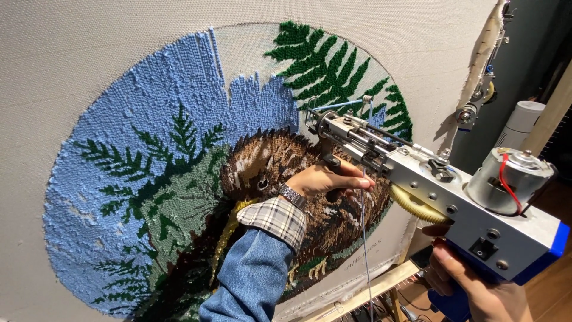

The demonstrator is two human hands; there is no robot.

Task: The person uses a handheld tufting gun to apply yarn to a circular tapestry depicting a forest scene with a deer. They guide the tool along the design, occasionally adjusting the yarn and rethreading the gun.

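A silver and blue tufting gun (pixel 435 191) points its needle at the stretched beige cloth (pixel 89 53), close to a blue tufted patch. My left hand (pixel 328 179) grips the gun's black front handle, with a watch and a plaid cuff at the wrist. My right hand (pixel 482 286) holds the blue rear grip at the lower right. Light blue yarn (pixel 362 238) runs down from the gun's guide. The round tufted picture (pixel 179 179) shows blue sky, green fern branches and a brown bird.
The wooden frame's lower bar (pixel 369 292) runs under the cloth, with cables below it. A metal clamp (pixel 476 101) sits on the frame's right edge. A white cylinder (pixel 521 122) stands behind at the right, over a wooden floor.
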